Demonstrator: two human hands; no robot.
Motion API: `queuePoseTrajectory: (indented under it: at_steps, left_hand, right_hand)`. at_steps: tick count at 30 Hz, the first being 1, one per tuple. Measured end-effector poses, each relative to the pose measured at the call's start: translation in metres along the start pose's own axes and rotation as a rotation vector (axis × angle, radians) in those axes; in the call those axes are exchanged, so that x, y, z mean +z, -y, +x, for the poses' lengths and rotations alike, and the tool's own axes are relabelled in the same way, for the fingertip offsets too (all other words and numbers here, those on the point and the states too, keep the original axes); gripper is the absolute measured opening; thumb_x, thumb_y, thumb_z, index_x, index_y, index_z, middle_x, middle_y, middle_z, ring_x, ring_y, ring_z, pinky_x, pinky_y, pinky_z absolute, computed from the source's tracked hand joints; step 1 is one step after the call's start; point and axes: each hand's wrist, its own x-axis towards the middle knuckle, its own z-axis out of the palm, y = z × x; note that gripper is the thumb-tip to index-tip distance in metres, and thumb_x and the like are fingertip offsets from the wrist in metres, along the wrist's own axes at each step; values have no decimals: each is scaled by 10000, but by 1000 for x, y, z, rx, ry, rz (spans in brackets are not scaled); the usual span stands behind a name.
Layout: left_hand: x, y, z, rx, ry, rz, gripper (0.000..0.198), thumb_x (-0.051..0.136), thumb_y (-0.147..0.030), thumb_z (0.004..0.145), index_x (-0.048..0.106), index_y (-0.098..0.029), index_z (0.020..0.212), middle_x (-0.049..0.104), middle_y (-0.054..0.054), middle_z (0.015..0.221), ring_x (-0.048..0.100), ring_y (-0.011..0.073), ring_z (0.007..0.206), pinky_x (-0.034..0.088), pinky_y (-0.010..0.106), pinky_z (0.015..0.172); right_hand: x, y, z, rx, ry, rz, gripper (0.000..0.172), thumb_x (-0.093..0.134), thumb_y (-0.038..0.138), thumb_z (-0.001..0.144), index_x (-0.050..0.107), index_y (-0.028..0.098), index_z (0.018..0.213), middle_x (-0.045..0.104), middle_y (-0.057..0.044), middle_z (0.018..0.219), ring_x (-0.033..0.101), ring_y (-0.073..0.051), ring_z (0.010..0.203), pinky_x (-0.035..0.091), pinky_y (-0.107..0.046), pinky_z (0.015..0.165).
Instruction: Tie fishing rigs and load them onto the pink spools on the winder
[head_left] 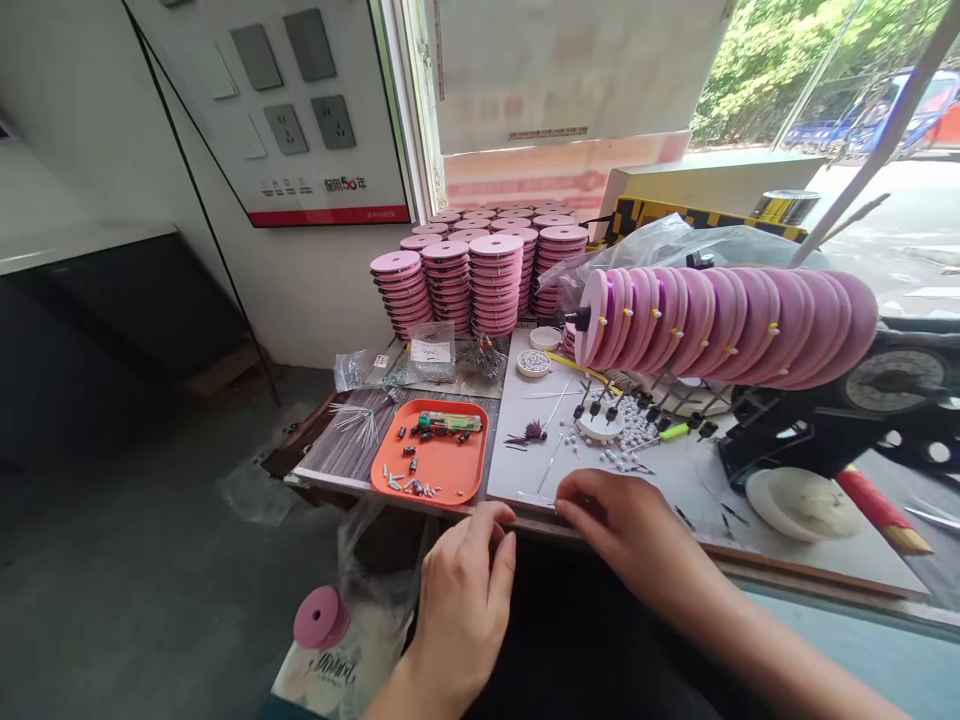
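Note:
My left hand [466, 590] is raised in front of the table edge, just below the orange tray [381, 465]. Its fingers are curled, thumb close to the forefinger, and whatever they may hold is too small to make out. My right hand [626, 515] is at the front edge of the white board [517, 480]. Thumb and forefinger are pinched together there, on something too fine to name. Small black pieces, metal bits and a green-labelled packet [448, 422] lie in the tray. White beads [637, 425] are scattered on the board beyond my right hand.
Pink foam spools [495, 280] stand in stacks at the back. More pink spools [720, 325] sit on a horizontal rod of a black machine [795, 420] at right. A shallow white bowl [802, 505], a bead dish [533, 363] and a yellow-green-handled tool [673, 433] lie on the board.

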Motion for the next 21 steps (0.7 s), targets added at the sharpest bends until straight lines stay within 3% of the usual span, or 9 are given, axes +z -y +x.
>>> queuePoseTrajectory:
  at_steps: [6, 14, 21]
  left_hand:
    - [20, 5, -16, 119, 106, 108, 308, 375, -219, 858, 419, -203, 1162, 617, 19, 748, 593, 194, 693, 456, 324, 642]
    - [39, 4, -12, 208, 23, 357, 666, 452, -113, 781, 130, -109, 1364, 610, 12, 681, 571, 177, 584, 455, 307, 574]
    - [43, 4, -11, 240, -25, 551, 716, 511, -62, 713, 192, -64, 1354, 579, -17, 613, 546, 169, 529, 428, 310, 524]
  right_hand:
    - [8, 3, 7, 85, 7, -67, 158, 469, 236, 798, 584, 192, 699, 619, -7, 643, 543, -164, 608, 310, -246, 549]
    - [16, 6, 5, 88, -33, -181, 144, 474, 222, 789, 571, 193, 686, 620, -4, 641, 541, -151, 578, 274, -236, 523]
    - [15, 5, 4, 42, -38, -209, 152, 466, 220, 794, 572, 191, 688, 617, -11, 637, 540, -148, 561, 273, -234, 508]
